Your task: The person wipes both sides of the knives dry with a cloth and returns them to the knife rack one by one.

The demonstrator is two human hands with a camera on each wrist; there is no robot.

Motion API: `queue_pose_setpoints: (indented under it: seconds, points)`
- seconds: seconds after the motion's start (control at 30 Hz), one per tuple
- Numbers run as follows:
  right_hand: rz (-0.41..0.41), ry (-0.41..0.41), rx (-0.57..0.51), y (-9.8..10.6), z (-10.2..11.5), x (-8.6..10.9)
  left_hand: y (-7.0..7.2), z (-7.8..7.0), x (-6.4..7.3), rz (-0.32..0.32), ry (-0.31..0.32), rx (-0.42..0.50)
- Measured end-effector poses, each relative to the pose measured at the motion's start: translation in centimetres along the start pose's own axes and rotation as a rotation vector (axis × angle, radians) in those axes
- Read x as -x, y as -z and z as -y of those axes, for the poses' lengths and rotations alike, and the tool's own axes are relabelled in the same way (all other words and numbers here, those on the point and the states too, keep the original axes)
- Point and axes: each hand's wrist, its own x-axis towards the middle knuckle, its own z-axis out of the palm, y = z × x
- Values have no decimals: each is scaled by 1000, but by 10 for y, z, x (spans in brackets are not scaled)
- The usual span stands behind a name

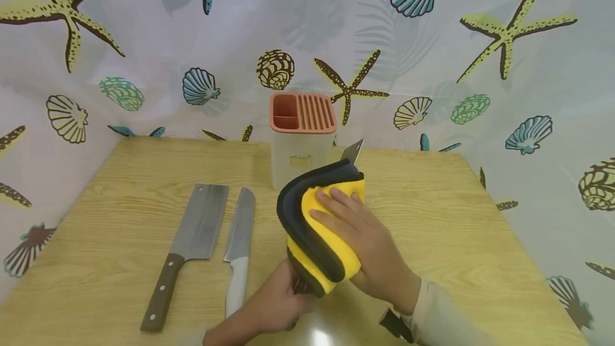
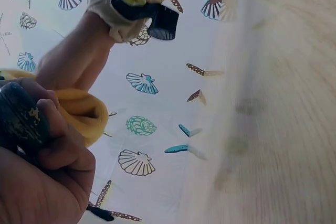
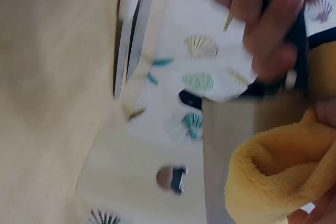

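Note:
My left hand (image 1: 276,303) grips the dark handle (image 2: 23,116) of a knife, fingers curled round it in the left wrist view. The metal blade (image 1: 353,151) sticks out past a folded yellow and dark cloth (image 1: 331,234). My right hand (image 1: 372,244) holds this cloth against the blade, fingers spread over its yellow side; the thumb is hidden in the head view. From the right wrist, the broad blade (image 3: 226,150) runs beside the curled yellow cloth (image 3: 278,177), close to my left hand (image 3: 268,19). Most of the blade is covered in the head view.
A cleaver (image 1: 199,223) with a brown handle and a white-handled knife (image 1: 242,228) lie on the wooden table (image 1: 423,218) to the left. Behind the cloth stands a white knife holder (image 1: 283,159) with a slotted salmon-pink top. A shell-patterned sheet (image 1: 230,31) hangs around the table.

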Motion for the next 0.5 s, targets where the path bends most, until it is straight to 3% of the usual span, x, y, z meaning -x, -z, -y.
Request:
queue_pose_setpoints:
  seconds: [0.3,0.4,0.5]
  points:
    - [-69,-122,-32,16,-49,-14,0,-2,3,82,-7,74]
    - [-136,-143,-79,22,-65,-22,-1,-3,3,80,0,83]
    - [-260,-222,-225,28,-77,-32,-4,-4,1,58,30,91]
